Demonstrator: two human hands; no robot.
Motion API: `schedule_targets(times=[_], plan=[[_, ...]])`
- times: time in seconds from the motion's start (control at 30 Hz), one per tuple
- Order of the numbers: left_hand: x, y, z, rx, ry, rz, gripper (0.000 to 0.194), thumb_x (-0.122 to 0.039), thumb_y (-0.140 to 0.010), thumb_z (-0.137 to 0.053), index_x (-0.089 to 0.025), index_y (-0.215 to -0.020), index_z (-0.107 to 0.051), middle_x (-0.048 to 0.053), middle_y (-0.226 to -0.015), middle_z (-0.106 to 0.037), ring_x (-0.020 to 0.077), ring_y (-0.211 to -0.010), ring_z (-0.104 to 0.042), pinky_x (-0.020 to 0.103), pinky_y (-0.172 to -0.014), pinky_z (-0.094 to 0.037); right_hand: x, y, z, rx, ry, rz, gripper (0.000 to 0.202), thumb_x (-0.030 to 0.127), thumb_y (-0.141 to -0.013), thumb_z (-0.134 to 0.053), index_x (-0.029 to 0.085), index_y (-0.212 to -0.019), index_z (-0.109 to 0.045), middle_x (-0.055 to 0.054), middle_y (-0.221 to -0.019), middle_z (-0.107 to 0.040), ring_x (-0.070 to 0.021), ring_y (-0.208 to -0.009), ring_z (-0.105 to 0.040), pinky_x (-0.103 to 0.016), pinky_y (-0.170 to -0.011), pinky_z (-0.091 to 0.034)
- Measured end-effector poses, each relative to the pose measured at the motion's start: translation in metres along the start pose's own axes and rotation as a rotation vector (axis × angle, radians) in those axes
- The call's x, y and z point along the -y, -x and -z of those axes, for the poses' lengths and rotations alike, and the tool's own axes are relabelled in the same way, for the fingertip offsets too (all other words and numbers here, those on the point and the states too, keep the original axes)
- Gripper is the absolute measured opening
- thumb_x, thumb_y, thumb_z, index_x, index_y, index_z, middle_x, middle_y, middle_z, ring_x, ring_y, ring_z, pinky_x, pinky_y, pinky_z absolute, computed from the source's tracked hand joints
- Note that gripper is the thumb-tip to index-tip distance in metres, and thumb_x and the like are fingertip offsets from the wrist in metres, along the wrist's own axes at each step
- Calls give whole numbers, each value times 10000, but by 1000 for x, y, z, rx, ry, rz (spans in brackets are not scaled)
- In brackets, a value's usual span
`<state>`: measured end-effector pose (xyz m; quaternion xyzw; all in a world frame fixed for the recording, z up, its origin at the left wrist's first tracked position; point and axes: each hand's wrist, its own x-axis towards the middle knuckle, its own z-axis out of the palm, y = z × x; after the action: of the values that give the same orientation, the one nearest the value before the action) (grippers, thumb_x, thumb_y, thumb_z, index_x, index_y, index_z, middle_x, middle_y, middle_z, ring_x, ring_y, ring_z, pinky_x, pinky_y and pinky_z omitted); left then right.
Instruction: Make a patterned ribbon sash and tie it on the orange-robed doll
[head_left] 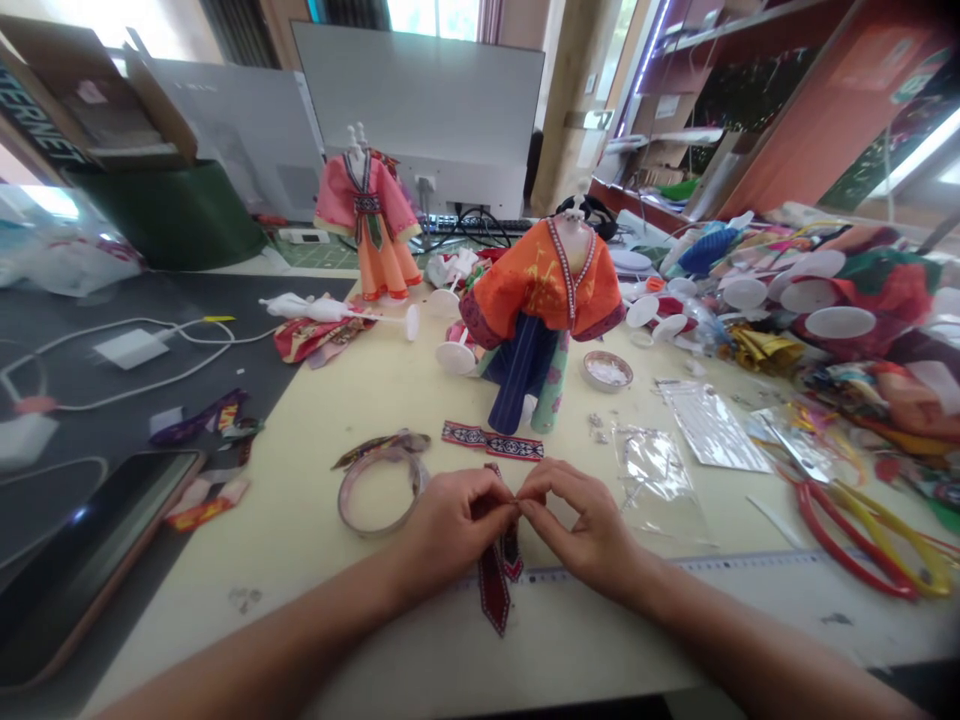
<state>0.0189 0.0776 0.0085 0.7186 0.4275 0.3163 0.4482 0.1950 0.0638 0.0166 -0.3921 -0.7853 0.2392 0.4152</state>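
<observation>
Arms [300, 630] lie at the bottom; left hand [457, 515] and right hand [589, 515] pinch a ribbon [493, 592], probably light, floppy: hold its edge.

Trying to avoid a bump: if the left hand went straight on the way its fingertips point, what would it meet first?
Most likely the right hand: its fingertips lie directly in line with those of the left hand. Whether they already touch is hard to tell.
</observation>
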Motion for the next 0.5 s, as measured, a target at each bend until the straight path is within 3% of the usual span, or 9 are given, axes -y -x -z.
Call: schedule_targets(times=[0.13, 0.27, 0.5], plan=[[-1, 1, 0, 12, -19, -16, 163, -256, -799, -578, -155, -683, -631, 13, -647, -637, 117, -589, -565, 211, -554, -417, -1, 0, 1, 49, -75, -58, 112, 145, -824, -518, 190, -723, -538, 0, -690, -576, -124, -662, -539, -264, -619, -454], [-6, 0, 3, 77, 44, 50, 149, -269, -773, -602, -147, -698, -642, 19, -646, -634, 121, -586, -557, 213, -537, -423, -1, -1, 3, 81, -135, -176, 135, 186, -834, -512, 187, -700, -528, 10, -669, -568, -112, -628, -531, -239, -583, -450], [-12, -3, 5, 82, 189, 125, 123, -250, -773, -592, -140, -753, -643, 34, -704, -656, 124, -619, -586, 216, -564, -465, -1, -3, 4, 48, -181, -223, 130, 170, -818, -526, 182, -689, -532, 22, -643, -573, -98, -612, -530, -221, -584, -450]])
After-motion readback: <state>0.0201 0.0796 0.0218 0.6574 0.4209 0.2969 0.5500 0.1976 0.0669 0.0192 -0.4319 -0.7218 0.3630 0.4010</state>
